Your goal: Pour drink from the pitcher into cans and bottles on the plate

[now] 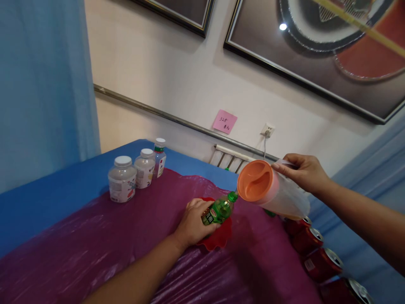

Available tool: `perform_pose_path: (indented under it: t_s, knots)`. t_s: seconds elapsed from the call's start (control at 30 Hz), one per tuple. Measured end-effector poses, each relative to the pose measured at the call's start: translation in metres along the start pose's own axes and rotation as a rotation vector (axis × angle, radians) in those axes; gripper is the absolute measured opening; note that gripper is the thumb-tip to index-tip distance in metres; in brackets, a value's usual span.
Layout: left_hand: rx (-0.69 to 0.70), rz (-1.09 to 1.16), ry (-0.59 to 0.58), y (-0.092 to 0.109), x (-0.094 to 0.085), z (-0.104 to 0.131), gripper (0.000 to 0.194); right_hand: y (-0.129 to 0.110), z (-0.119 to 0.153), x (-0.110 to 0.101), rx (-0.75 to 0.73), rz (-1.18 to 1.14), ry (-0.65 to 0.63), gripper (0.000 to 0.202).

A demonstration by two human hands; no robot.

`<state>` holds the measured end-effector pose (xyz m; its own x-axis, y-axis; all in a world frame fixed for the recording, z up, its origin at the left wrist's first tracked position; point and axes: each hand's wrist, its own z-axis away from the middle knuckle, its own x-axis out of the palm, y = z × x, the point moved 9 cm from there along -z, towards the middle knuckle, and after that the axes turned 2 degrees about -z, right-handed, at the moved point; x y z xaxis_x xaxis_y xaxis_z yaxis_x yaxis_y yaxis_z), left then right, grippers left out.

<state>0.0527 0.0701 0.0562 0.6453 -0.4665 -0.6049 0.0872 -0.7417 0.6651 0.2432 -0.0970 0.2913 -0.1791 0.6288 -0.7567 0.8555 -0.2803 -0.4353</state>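
The person's left hand (196, 219) is wrapping around a green bottle (221, 209), its fingers closing on the lower part and label. The bottle is leaning away from that palm, its neck pointing up toward the right hand (308, 169). Just under the left hand, a red scalloped dish (217, 242) is showing its edge against the shiny purple sheet (152, 232).

The right hand is gripping a translucent pitcher (287, 200) near its top, thumb pressing along the upper side. The pitcher is tipping toward the left hand, with its orange lid (255, 181) facing that way and sitting right by the bottle's mouth; whether the two are touching, one cannot tell. Some pale liquid is lying in the pitcher's far end, below the right wrist.

Beyond the left hand, to its left, three clear containers (144, 173) with white caps are standing in a row. Below the right forearm, red cans (322, 264) are lining the sheet's edge. Past both hands, a pink note (225, 121) is hanging on the wall (164, 76).
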Motion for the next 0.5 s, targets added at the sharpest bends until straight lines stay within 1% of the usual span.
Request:
perform_pose_path:
  t_s: [0.13,0.23,0.3,0.4,0.5]
  knots:
    - [0.006,0.003,0.008,0.001,0.0,0.0,0.062,0.007,0.004,0.004,0.007,-0.025,0.009,0.056]
    - [-0.002,0.012,0.016,-0.002,0.001,0.0,0.063,0.014,0.01,0.007,0.015,-0.11,0.055,0.058]
    - [-0.005,0.028,0.025,-0.005,0.002,-0.001,0.063,0.023,0.016,0.01,0.033,-0.18,0.095,0.059]
    - [0.0,0.049,0.041,-0.01,0.006,-0.001,0.063,0.05,0.03,0.016,0.099,-0.307,0.19,0.057]
    - [-0.001,0.054,0.077,-0.015,0.007,-0.001,0.065,0.092,0.051,0.029,0.195,-0.462,0.328,0.055]
